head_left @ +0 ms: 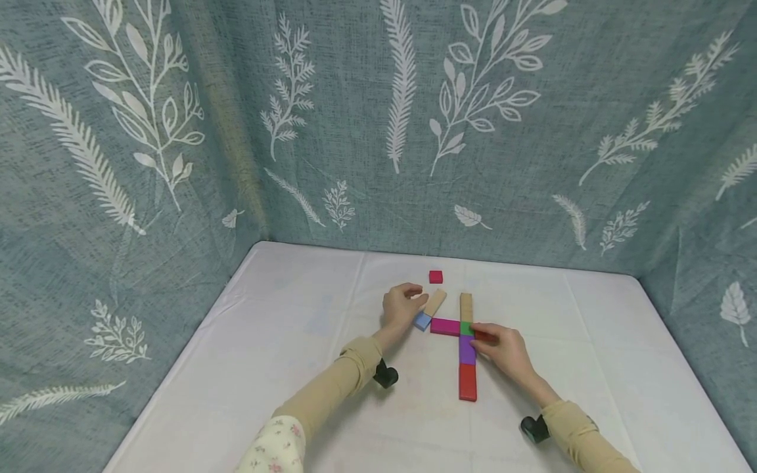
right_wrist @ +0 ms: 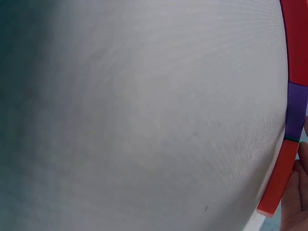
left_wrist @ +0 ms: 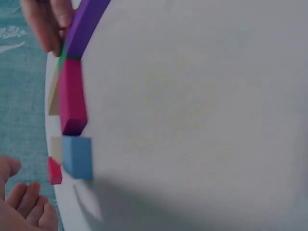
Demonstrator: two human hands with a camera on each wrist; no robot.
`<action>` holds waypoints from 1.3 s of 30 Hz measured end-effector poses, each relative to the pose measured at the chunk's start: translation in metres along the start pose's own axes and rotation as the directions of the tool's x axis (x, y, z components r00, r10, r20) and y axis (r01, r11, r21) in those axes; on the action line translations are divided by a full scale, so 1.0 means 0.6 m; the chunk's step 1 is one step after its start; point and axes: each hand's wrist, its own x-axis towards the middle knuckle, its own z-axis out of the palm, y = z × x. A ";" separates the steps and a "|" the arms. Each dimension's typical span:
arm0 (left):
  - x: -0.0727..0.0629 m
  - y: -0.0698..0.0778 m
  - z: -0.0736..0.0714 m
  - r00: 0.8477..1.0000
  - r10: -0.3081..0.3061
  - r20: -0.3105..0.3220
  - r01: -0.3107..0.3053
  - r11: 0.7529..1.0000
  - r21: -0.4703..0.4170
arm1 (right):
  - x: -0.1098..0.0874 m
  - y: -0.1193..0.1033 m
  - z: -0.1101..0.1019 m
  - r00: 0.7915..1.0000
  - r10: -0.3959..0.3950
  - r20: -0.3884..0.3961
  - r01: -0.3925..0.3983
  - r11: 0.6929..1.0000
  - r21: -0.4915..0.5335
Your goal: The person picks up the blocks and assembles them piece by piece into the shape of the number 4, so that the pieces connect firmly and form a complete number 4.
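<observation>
My left hand [head_left: 403, 306] hovers left of a blue block [head_left: 422, 321] and a plain wooden block [head_left: 435, 302]. In the left wrist view its fingers are loosely bent, apart from the blocks, with nothing between them. My right hand [head_left: 504, 350] is over a T-like junction, fingertips at the green block [head_left: 466, 328] and thumb at the purple block [head_left: 467, 350]. Beneath that hand an orange-red block [right_wrist: 279, 178] is partly hidden. A magenta block [head_left: 445, 326] extends left from the junction. A red block [head_left: 468, 382] continues the column towards me, and another wooden block [head_left: 466, 307] continues it away.
A small red block [head_left: 435, 276] lies alone farther back on the white tablecloth [head_left: 307, 328]. Blue-green curtains [head_left: 367, 131] with white leaf prints stand behind and beside the table. Black wrist cameras [head_left: 386, 374] hang at both forearms.
</observation>
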 end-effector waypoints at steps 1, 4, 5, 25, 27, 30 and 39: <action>0.004 0.003 -0.002 1.000 0.015 0.008 -0.015 1.000 -0.014 | 0.000 0.001 0.001 1.000 -0.001 -0.003 0.001 1.000 -0.001; 0.015 0.011 -0.006 0.997 0.064 0.032 -0.062 0.997 -0.043 | 0.000 0.002 0.002 1.000 -0.015 -0.016 0.015 1.000 -0.012; 0.018 0.014 -0.008 0.996 0.074 0.040 -0.072 0.996 -0.052 | 0.000 0.002 0.002 1.000 -0.020 -0.017 0.020 1.000 -0.014; 0.107 0.078 -0.039 0.987 0.114 0.115 -0.105 0.991 -0.089 | 0.004 0.008 -0.003 1.000 0.007 0.012 -0.007 1.000 0.003; 0.116 0.081 -0.041 0.985 0.118 0.124 -0.106 0.989 -0.105 | 0.004 0.009 -0.004 1.000 0.014 0.016 -0.014 1.000 0.007; 0.126 0.080 -0.043 0.982 0.126 0.141 -0.106 0.985 -0.137 | 0.005 0.009 -0.004 1.000 0.014 0.016 -0.014 1.000 0.017; 0.133 0.049 -0.030 0.968 0.146 0.204 -0.118 0.983 -0.143 | 0.006 0.013 -0.004 1.000 0.024 0.020 -0.024 1.000 0.018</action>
